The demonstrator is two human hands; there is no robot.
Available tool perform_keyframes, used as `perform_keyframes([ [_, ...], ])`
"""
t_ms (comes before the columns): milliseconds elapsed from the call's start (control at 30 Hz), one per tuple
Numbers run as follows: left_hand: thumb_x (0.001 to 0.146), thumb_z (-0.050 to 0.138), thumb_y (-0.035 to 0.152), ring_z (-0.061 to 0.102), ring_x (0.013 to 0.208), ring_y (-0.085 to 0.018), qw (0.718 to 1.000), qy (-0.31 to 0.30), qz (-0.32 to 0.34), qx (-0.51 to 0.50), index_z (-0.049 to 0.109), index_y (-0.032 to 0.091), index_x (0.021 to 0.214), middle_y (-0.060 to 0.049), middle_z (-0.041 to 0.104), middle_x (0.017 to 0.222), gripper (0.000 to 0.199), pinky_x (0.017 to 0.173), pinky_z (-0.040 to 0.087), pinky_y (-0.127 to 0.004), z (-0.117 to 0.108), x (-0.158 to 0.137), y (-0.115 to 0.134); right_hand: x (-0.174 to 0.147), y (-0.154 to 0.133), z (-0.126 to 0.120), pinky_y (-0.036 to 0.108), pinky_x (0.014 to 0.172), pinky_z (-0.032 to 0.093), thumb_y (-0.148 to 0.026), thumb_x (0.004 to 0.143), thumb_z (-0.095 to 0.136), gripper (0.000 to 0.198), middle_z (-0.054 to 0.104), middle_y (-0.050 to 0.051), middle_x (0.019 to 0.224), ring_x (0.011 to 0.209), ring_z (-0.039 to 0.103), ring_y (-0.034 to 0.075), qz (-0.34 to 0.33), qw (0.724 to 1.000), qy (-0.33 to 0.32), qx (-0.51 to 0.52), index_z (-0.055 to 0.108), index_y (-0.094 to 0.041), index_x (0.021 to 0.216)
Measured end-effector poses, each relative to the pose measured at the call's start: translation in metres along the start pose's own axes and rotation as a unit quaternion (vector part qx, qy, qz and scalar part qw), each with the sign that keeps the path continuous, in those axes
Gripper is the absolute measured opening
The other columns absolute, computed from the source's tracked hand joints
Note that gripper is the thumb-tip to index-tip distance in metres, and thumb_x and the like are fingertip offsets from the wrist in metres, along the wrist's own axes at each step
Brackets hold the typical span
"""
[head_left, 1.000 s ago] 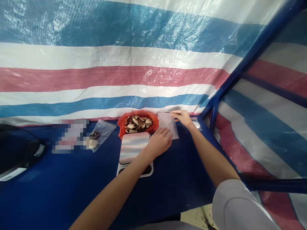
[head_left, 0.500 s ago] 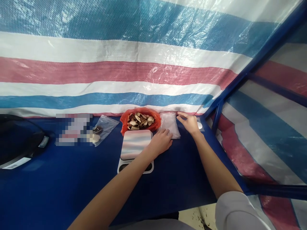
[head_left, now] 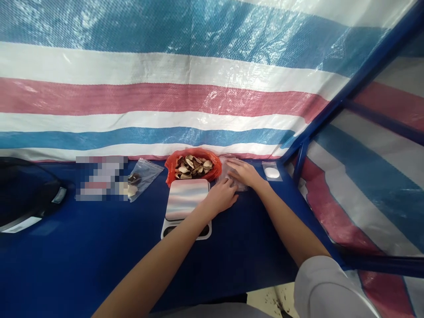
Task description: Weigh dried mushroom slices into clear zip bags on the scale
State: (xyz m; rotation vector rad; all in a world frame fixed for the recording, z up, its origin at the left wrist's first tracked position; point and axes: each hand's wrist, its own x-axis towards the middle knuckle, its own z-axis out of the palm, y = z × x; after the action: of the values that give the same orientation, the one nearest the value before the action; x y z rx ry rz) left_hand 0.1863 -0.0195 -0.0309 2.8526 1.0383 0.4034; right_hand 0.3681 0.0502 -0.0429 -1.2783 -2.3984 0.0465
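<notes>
Clear plastic bags (head_left: 224, 166) lie in a flat stack at the back of the blue table, partly covered by my hands. At their near left corner is my left hand (head_left: 224, 194), its fingers curled closed on the edge. My right hand (head_left: 244, 172) lies over the stack from the right, fingers stretched out and touching the plastic. Just left of the bags, a red plastic bag (head_left: 168, 170) stands open, full of dried brown and cream pieces (head_left: 194, 167). A kitchen scale (head_left: 187, 198) with a shiny plate sits in front of it, partly under my left forearm.
A small zip bag of white contents (head_left: 272, 172) lies at the right. Farther left is a zip bag (head_left: 145, 172) with dark and pale pieces, beside a blurred-out packet. A black object (head_left: 26, 194) stands far left. Striped sheeting (head_left: 185, 99) and a blue frame (head_left: 318, 123) bound the table (head_left: 99, 251).
My right hand has moved left, from beside the plastic bags to on top of them, uncovering the small white-filled bag. My left hand has stayed almost still.
</notes>
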Motion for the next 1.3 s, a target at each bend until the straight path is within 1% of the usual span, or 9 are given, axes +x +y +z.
perform_keyframes([
  [100,0.095,0.056,0.029,0.059,0.118,-0.031,1.000,-0.007,0.006,0.001,0.067,0.014,0.113,-0.017,0.064,0.120,0.026,0.104,0.048,-0.045,-0.001,-0.001,-0.002,-0.002,0.007,0.009,0.046,0.121,0.036,-0.032,0.100,0.049,0.041,0.058,0.010,0.147,0.139,0.051,0.027,-0.035,0.999,0.002,-0.034,0.063,-0.020,0.136],
  [200,0.096,0.055,0.031,0.059,0.119,-0.032,1.000,-0.019,0.009,0.003,0.068,0.012,0.114,-0.017,0.065,0.121,0.029,0.105,0.047,-0.046,-0.002,-0.002,-0.004,-0.006,0.009,0.013,0.049,0.122,0.035,-0.031,0.102,0.044,0.041,0.055,0.012,0.149,0.142,0.048,0.029,-0.045,0.998,0.004,-0.049,0.063,-0.018,0.136],
  [433,0.097,0.055,0.034,0.059,0.119,-0.033,1.000,-0.016,0.021,0.013,0.068,0.013,0.115,-0.019,0.064,0.125,0.032,0.103,0.047,-0.046,-0.002,-0.004,-0.006,-0.010,0.009,0.014,0.044,0.123,0.035,-0.030,0.102,0.043,0.042,0.055,0.013,0.149,0.143,0.047,0.027,-0.048,0.998,0.001,-0.029,0.063,-0.015,0.136],
  [533,0.096,0.056,0.034,0.061,0.116,-0.031,1.000,-0.008,0.021,0.005,0.069,0.015,0.112,-0.017,0.066,0.120,0.028,0.101,0.048,-0.045,-0.003,-0.003,-0.006,-0.008,0.009,0.012,0.046,0.122,0.037,-0.030,0.100,0.047,0.040,0.056,0.011,0.147,0.141,0.049,0.028,-0.035,0.999,-0.001,-0.012,0.065,-0.019,0.134],
  [633,0.097,0.055,0.034,0.062,0.112,-0.030,1.000,-0.001,0.018,0.008,0.070,0.016,0.108,-0.015,0.067,0.114,0.026,0.098,0.048,-0.045,-0.006,-0.004,-0.005,-0.006,0.007,0.005,0.047,0.119,0.041,-0.032,0.100,0.048,0.041,0.056,0.009,0.148,0.141,0.049,0.028,0.002,1.000,0.003,0.001,0.063,-0.021,0.137],
  [800,0.098,0.054,0.036,0.061,0.116,-0.031,0.999,0.029,0.007,0.021,0.069,0.017,0.110,-0.014,0.068,0.117,0.027,0.099,0.049,-0.045,-0.017,-0.015,-0.004,-0.009,-0.006,-0.017,0.044,0.116,0.045,-0.036,0.101,0.046,0.040,0.056,0.005,0.148,0.141,0.050,0.025,0.063,0.995,0.065,0.052,0.064,-0.026,0.136],
  [933,0.100,0.051,0.036,0.062,0.118,-0.031,0.997,0.071,0.007,0.015,0.068,0.015,0.115,-0.016,0.068,0.122,0.032,0.103,0.049,-0.046,-0.028,-0.031,-0.012,-0.019,-0.022,-0.031,0.043,0.116,0.044,-0.037,0.099,0.050,0.038,0.060,0.004,0.144,0.137,0.054,0.024,0.076,0.988,0.103,0.082,0.066,-0.027,0.132],
  [1033,0.099,0.051,0.035,0.063,0.116,-0.029,0.993,0.121,0.002,-0.012,0.069,0.018,0.117,-0.015,0.069,0.122,0.030,0.105,0.048,-0.048,-0.037,-0.049,-0.024,-0.031,-0.036,-0.033,0.042,0.116,0.045,-0.037,0.098,0.051,0.037,0.063,0.004,0.140,0.137,0.054,0.024,0.071,0.987,0.115,0.092,0.068,-0.026,0.130],
  [1300,0.098,0.048,0.038,0.063,0.115,-0.029,0.974,0.207,-0.092,-0.017,0.070,0.024,0.116,-0.009,0.071,0.121,0.031,0.105,0.048,-0.047,-0.055,-0.118,-0.069,-0.060,-0.089,-0.011,0.043,0.111,0.050,-0.033,0.099,0.050,0.033,0.066,0.005,0.137,0.136,0.054,0.025,0.077,0.989,0.092,0.082,0.070,-0.027,0.124],
])
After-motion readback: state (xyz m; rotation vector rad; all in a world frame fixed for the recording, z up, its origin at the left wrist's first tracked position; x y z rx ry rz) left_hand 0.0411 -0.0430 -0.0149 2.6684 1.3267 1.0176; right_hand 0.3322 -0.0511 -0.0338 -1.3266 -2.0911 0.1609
